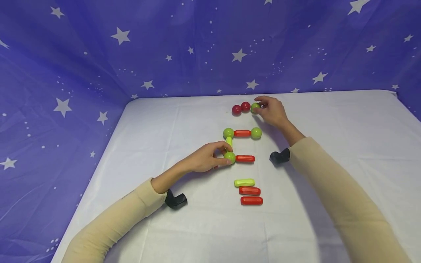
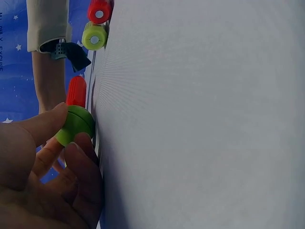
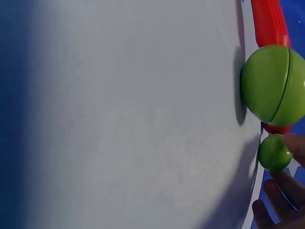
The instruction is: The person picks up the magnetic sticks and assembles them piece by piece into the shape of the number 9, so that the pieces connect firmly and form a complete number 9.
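My left hand (image 1: 206,157) pinches a green ball (image 2: 76,125) at the near corner of a joined ball-and-rod shape. From that ball a red rod (image 1: 245,158) points right, and a lime rod (image 1: 229,141) runs back to another green ball (image 1: 228,133). There a second red rod (image 1: 242,133) leads right to a green end ball (image 1: 256,133). Farther back, my right hand (image 1: 272,111) holds a loose green ball (image 3: 275,152) between thumb and fingers, beside two red balls (image 1: 245,106). A bit of red shows under my left hand, mostly hidden.
In front of the shape lie a loose lime rod (image 1: 244,182) and two red rods (image 1: 251,201), side by side. All rests on a white cloth-covered table (image 1: 204,230). A blue star-patterned curtain (image 1: 197,44) hangs behind and at the sides.
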The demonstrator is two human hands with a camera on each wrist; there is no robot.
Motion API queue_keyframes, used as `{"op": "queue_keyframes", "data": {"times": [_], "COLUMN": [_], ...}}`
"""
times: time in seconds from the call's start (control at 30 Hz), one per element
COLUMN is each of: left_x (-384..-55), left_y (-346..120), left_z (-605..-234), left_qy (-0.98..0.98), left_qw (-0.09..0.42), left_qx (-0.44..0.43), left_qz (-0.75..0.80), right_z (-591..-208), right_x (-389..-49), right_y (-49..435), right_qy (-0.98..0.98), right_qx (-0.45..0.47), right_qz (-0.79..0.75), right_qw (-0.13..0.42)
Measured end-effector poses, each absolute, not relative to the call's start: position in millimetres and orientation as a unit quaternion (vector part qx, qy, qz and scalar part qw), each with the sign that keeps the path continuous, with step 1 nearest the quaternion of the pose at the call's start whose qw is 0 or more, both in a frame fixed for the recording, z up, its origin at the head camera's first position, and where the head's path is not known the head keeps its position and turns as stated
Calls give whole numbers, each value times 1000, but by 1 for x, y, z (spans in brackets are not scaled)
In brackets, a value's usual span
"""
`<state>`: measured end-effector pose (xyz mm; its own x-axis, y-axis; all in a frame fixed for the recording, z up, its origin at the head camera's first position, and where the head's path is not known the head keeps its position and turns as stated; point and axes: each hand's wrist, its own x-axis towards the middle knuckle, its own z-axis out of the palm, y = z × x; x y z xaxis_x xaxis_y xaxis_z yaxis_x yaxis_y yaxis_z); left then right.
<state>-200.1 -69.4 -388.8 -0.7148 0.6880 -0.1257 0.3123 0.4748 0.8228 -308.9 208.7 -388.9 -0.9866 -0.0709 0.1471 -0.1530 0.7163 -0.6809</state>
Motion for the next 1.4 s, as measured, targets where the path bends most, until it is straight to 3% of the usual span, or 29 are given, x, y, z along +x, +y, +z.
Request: {"op": "queue_keyframes", "data": {"times": [0.97,1.4], "left_x": [-201,-200], "left_y": [-68,-69], "left_z": [-393,-392], "left_qy": [827,827], "left_qw": [223,225], "left_qx": [302,297], "left_qz": [418,422], "right_z": [-389,-380], "right_x": [-301,-282], "right_y": [210,211], "right_qy": [-933,-928], "right_qx": [38,83], "right_qz": [352,353], "right_qw": [62,90]}}
